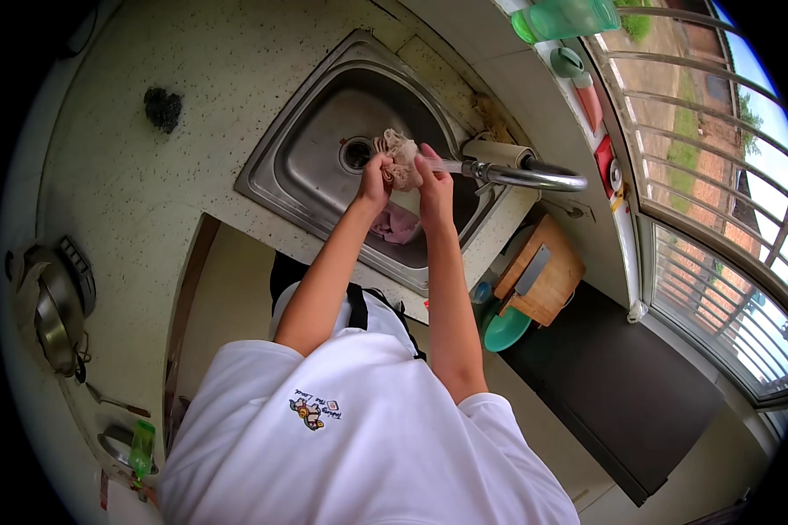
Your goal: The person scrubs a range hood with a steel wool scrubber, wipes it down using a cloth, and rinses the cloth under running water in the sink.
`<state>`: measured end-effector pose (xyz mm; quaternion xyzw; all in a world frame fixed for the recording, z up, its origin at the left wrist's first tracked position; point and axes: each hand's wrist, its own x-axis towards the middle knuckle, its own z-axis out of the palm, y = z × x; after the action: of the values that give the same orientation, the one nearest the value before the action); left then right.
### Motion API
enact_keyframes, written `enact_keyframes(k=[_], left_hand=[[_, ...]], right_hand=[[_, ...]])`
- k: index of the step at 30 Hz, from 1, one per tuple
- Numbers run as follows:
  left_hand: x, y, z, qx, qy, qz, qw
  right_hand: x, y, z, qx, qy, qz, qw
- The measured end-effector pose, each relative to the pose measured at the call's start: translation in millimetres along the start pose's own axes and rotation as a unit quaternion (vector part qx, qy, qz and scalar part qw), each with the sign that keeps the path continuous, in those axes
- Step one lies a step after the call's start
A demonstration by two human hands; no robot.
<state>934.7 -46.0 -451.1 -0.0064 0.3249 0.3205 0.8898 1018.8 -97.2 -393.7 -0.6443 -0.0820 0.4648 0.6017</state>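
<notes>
Over the steel sink (311,131), both hands grip one bunched, wet-looking beige rag (401,157). My left hand (376,181) has its fingers closed around the rag's left side. On the other side my right hand (436,185) pinches it, close to the end of the chrome faucet (534,178). A clear stream of water runs from the faucet toward the rag and right hand. Below the hands, a pinkish-purple cloth (396,225) lies in the sink near its front wall. The drain (356,154) shows just left of the rag.
A dark scouring clump (163,109) lies on the speckled counter (228,52). Metal pans (59,319) and a green bottle (142,448) stand at left. To the right are a wooden cutting board (556,267) with a cleaver (532,269), a green basin (506,331) and a barred window (718,122).
</notes>
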Motion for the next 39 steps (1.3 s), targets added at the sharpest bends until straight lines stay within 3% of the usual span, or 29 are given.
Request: enact_keyframes(k=[3,5,11,13,15,17,18,19,21,26,28,36,39], left_hand=[[-1,0,-6,-0.006,-0.004,-0.005,1.0],[2,-2,-9,-0.007,-0.011,-0.006,1.0],[-5,5,2,-0.052,-0.015,-0.008,0.998],[-4,3,-1,0.03,-0.031,-0.021,0.999],[-2,0,-2,0.025,-0.035,-0.012,0.999],[-3,1,-2,0.022,-0.04,-0.001,0.999],[-5,8,-2,-0.044,-0.037,-0.023,0.998],[-9,16,-2,-0.111,-0.033,-0.043,0.992],[-14,26,-3,-0.108,-0.008,-0.038,0.993],[-15,35,-16,-0.077,0.016,-0.036,0.996],[-15,39,-16,-0.075,0.027,-0.03,0.996],[-9,42,-23,-0.055,0.003,-0.027,0.998],[-11,35,-20,-0.036,0.048,-0.016,0.998]], right_hand=[[-3,-6,4,-0.051,0.015,-0.005,0.999],[-6,-13,7,-0.164,-0.02,-0.051,0.985],[0,-19,-3,-0.147,-0.006,-0.046,0.988],[-1,-18,-1,-0.182,-0.009,-0.064,0.981],[2,-13,-5,-0.215,-0.011,-0.081,0.973],[10,-4,-21,-0.15,0.026,-0.06,0.986],[9,-8,-24,-0.154,0.041,-0.02,0.987],[8,-9,-26,-0.114,0.05,0.01,0.992],[6,-14,-30,0.012,0.072,0.085,0.994],[19,7,-24,0.01,0.042,0.051,0.998],[26,11,-18,0.098,-0.027,0.076,0.992],[24,10,-2,0.268,-0.004,0.108,0.957],[22,10,1,0.271,0.008,0.112,0.956]])
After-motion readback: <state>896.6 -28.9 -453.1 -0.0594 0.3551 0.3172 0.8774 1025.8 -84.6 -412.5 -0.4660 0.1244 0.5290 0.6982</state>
